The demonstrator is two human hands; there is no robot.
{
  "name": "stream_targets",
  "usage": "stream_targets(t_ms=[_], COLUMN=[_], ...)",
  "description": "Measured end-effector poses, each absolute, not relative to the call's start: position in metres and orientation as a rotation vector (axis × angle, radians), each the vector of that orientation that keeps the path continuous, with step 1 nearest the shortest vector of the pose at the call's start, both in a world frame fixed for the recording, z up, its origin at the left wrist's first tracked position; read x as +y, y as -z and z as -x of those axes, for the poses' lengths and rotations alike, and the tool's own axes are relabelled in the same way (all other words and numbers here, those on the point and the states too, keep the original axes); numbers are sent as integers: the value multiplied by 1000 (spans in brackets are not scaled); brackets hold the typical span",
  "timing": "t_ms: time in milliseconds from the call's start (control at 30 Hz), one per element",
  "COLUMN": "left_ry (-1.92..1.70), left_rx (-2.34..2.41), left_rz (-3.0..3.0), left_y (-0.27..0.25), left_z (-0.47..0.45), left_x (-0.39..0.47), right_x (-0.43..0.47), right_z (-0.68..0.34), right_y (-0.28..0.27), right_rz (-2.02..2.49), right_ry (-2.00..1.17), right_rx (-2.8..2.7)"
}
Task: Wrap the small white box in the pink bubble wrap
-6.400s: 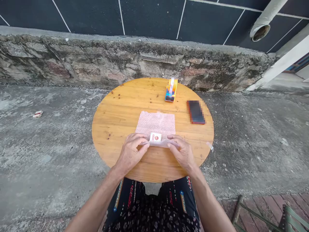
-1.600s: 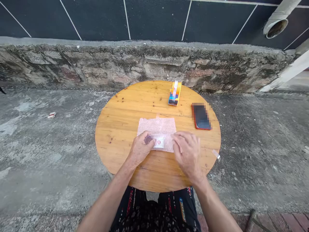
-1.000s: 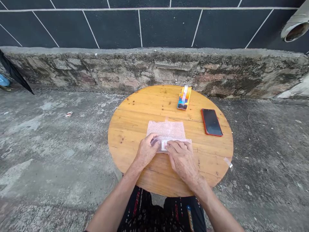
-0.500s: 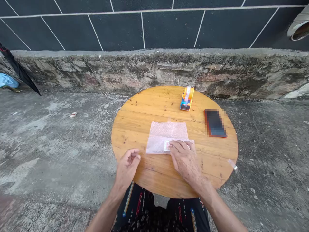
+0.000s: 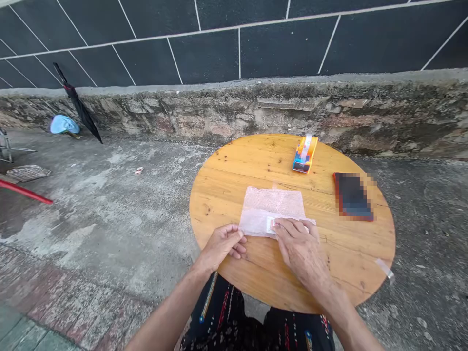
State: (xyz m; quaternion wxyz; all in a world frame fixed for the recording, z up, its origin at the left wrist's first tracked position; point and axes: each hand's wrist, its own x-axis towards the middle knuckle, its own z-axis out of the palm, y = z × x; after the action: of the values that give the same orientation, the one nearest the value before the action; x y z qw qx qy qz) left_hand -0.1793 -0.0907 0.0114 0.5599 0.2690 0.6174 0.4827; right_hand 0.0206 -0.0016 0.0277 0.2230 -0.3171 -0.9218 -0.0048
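Observation:
A sheet of pinkish bubble wrap [image 5: 272, 201] lies on the round wooden table, its near edge folded over. In the fold is a small white packet [image 5: 270, 224] with reddish print, partly covered by my fingers. My right hand [image 5: 298, 241] bears down on the packet and the fold, its fingers bent and close together, holding them in place. At the fold's left corner, my left hand [image 5: 226, 243] has thumb and forefinger closed on the wrap's edge, the other fingers curled below.
Toward the far edge of the wooden table [image 5: 219, 195] stands an orange and blue tape dispenser [image 5: 305, 153]. A red-edged phone [image 5: 353, 195], blurred, lies at the right. One tape strip [image 5: 385, 270] hangs over the right rim. A black umbrella [image 5: 82, 109] leans on the wall.
My left hand has moved right and forward to the wrap's left corner and closed on it. My right hand stays on the packet. The view has turned left.

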Motion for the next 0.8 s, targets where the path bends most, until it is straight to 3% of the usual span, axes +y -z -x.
stream_targets(t_ms=[533, 800], left_ry=[-1380, -1291], left_rx=[1588, 1557], left_rz=[-526, -499], left_y=[-5, -11], left_z=[161, 162], left_x=[-68, -61], right_x=[-4, -5], right_z=[-21, -21], right_y=[-37, -40], right_rz=[901, 928], right_ry=[0, 30], right_rx=[-2638, -2702])
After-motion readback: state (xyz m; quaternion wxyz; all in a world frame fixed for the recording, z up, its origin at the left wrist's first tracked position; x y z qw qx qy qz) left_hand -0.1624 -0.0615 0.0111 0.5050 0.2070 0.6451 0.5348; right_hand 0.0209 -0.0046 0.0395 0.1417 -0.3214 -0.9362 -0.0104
